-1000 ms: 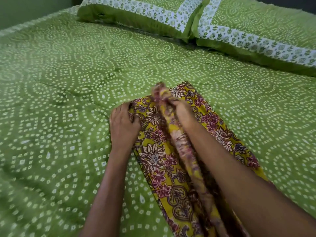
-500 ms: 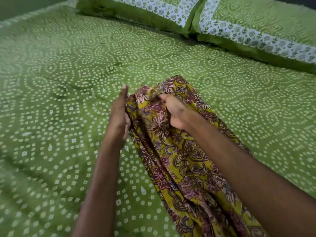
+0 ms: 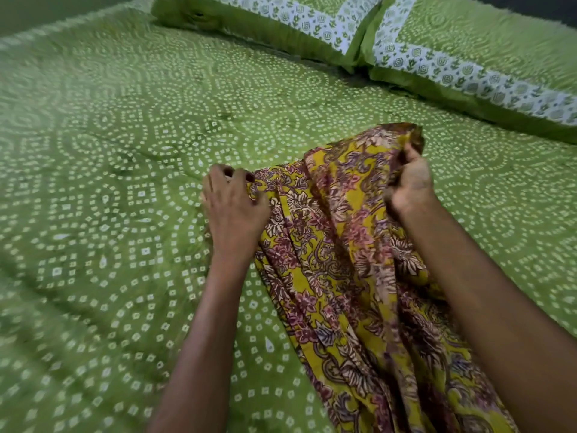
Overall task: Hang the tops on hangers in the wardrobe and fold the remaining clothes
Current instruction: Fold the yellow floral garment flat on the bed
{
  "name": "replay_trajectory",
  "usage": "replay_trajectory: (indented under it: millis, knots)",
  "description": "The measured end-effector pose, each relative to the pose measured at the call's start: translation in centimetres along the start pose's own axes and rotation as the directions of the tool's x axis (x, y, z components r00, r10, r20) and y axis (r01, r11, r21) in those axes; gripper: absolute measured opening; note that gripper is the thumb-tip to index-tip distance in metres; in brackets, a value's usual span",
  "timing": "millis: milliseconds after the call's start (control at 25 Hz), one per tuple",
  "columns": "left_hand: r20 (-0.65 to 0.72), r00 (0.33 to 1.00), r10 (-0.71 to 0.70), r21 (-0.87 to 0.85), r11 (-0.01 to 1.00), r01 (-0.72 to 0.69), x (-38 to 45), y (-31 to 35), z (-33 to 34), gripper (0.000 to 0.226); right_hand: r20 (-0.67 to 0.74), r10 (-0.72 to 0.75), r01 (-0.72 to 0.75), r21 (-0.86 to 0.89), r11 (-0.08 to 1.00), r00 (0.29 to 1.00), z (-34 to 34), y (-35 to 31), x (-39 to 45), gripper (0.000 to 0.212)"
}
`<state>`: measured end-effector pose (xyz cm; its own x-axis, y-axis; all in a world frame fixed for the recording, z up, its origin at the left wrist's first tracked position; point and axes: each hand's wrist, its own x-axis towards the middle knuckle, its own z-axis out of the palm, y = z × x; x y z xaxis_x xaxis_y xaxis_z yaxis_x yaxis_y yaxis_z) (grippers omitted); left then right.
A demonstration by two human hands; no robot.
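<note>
A yellow garment with a maroon floral print lies on the green bed, running from the middle toward the lower right. My left hand grips its left upper edge, fingers curled over the cloth against the bedsheet. My right hand pinches the far upper corner and lifts it a little off the bed. The cloth between the two hands is spread and rumpled. My right forearm covers part of the garment's right side.
The bed carries a green sheet with white dotted patterns. Two green pillows with white patterned borders lie along the far edge. Bare sheet stretches to the left and beyond the garment.
My right hand has moved right and away from my left hand, drawing the garment's top edge wide. My left hand has turned palm-down onto the left edge.
</note>
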<state>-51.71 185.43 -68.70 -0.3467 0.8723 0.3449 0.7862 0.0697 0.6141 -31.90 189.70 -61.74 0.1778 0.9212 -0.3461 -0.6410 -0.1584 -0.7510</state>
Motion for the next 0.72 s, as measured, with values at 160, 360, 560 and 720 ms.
replay_trajectory:
  millis: [160,360,560,720]
  knots:
    - [0.301,0.953,-0.034,0.218,0.975,-0.034,-1.5,2.5,1.6,0.055,-0.115,-0.073,0.075,0.017,0.997,0.991,-1.2,-0.1,0.6,0.031]
    - [0.232,0.922,-0.311,-0.514,0.765,0.388,0.2,1.6,-0.6,0.020,0.043,-0.067,0.062,0.115,0.991,0.997,-0.7,0.4,-0.2,0.040]
    - [0.227,0.909,-0.350,-0.523,0.743,0.417,1.7,-1.0,-2.8,0.025,0.506,0.287,0.155,-0.664,0.732,0.813,5.6,4.5,-2.8,0.020]
    - [0.335,0.806,-0.488,-0.556,0.588,0.587,2.2,-2.2,-3.5,0.042,0.372,0.069,0.325,-0.876,0.355,0.926,5.6,4.6,0.2,0.022]
